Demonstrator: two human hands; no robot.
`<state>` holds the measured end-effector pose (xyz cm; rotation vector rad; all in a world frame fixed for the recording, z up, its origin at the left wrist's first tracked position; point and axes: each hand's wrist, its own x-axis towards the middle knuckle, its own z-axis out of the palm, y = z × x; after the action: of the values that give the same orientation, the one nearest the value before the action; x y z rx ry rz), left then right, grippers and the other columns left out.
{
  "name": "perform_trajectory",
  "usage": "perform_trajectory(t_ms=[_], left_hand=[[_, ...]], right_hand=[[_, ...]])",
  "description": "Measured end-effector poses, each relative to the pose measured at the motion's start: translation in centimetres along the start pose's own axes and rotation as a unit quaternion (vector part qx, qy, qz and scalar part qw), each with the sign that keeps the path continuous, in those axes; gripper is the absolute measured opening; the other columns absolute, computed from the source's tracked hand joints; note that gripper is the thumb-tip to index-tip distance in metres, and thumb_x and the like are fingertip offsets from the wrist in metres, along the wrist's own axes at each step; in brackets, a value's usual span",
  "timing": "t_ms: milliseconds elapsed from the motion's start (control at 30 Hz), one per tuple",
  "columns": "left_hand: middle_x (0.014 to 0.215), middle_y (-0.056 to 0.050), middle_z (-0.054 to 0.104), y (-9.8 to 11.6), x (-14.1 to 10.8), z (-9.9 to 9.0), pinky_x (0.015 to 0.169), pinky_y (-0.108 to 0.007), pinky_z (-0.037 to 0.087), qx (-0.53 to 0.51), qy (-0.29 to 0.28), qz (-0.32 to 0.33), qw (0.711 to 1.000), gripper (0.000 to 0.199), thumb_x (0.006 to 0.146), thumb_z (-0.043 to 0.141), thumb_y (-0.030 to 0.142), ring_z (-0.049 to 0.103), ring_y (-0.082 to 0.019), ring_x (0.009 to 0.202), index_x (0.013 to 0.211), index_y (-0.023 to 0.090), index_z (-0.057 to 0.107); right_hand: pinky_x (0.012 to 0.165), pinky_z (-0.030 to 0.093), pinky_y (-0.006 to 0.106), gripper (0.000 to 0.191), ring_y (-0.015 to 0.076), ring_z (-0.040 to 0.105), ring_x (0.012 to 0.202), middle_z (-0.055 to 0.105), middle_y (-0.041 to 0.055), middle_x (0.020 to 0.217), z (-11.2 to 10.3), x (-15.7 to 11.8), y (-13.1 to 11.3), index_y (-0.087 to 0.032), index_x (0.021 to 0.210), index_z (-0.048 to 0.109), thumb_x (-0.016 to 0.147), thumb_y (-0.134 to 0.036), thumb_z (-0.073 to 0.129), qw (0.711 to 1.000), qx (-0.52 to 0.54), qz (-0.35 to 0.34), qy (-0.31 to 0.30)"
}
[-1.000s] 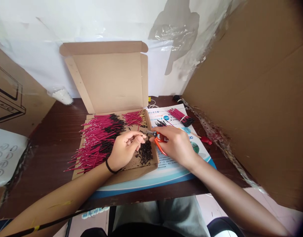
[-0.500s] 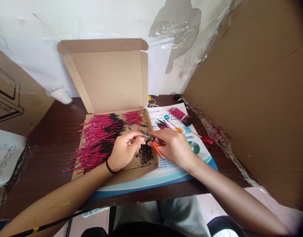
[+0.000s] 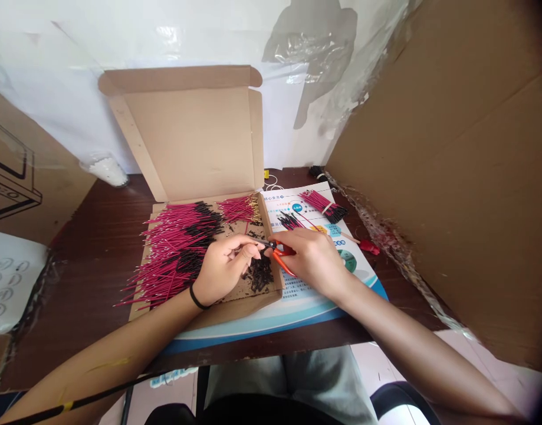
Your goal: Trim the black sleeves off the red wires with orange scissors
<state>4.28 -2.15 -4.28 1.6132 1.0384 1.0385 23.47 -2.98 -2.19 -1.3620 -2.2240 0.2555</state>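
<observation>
My left hand (image 3: 222,268) pinches a thin wire (image 3: 255,240) between thumb and fingers, just above a flattened cardboard box base (image 3: 235,301). My right hand (image 3: 312,262) grips small orange-handled snips (image 3: 279,254), and their blades meet that wire close to my left fingertips. Below the blades lies a heap of black clippings (image 3: 259,274). To the left of my left hand spreads a large pile of loose red wires with black sleeved sections (image 3: 176,254). A smaller bunch of brass-tipped red wires (image 3: 239,209) lies near the box's far edge.
The open box lid (image 3: 191,139) stands against a white wall. On a printed leaflet (image 3: 306,301) lie a banded wire bundle (image 3: 324,206) and some black-ended wires (image 3: 291,221). A red-handled tool (image 3: 368,248) rests on the dark table, beside an upright cardboard panel (image 3: 439,177).
My right hand has turned the snips flatter, with their handles swung toward the right. My left hand stays nearly still. The whole view has shifted slightly with my head.
</observation>
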Motion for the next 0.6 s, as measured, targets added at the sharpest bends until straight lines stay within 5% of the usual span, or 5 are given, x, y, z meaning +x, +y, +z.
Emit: perform_trajectory(t_ms=[167, 600], left_hand=[[0.064, -0.003, 0.065, -0.09, 0.05, 0.09, 0.042, -0.018, 0.042, -0.019, 0.009, 0.006, 1.000, 0.030, 0.087, 0.054, 0.040, 0.052, -0.006, 0.045, 0.083, 0.013, 0.065], [0.059, -0.001, 0.061, -0.40, -0.11, -0.10, 0.042, -0.017, 0.040, 0.025, 0.000, 0.026, 0.999, 0.032, 0.089, 0.050, 0.040, 0.049, -0.006, 0.043, 0.073, 0.014, 0.062]], right_hand=[[0.064, 0.046, 0.027, 0.029, 0.0155, 0.063, 0.071, 0.072, 0.0053, 0.084, -0.10, 0.15, -0.24, -0.019, 0.105, 0.070, 0.084, -0.037, 0.061, 0.999, 0.036, 0.006, 0.032], [0.065, 0.044, 0.027, 0.025, 0.0151, 0.060, 0.072, 0.069, 0.0045, 0.079, -0.02, -0.08, -0.51, -0.019, 0.101, 0.070, 0.087, -0.034, 0.056, 0.999, 0.030, -0.019, -0.001]])
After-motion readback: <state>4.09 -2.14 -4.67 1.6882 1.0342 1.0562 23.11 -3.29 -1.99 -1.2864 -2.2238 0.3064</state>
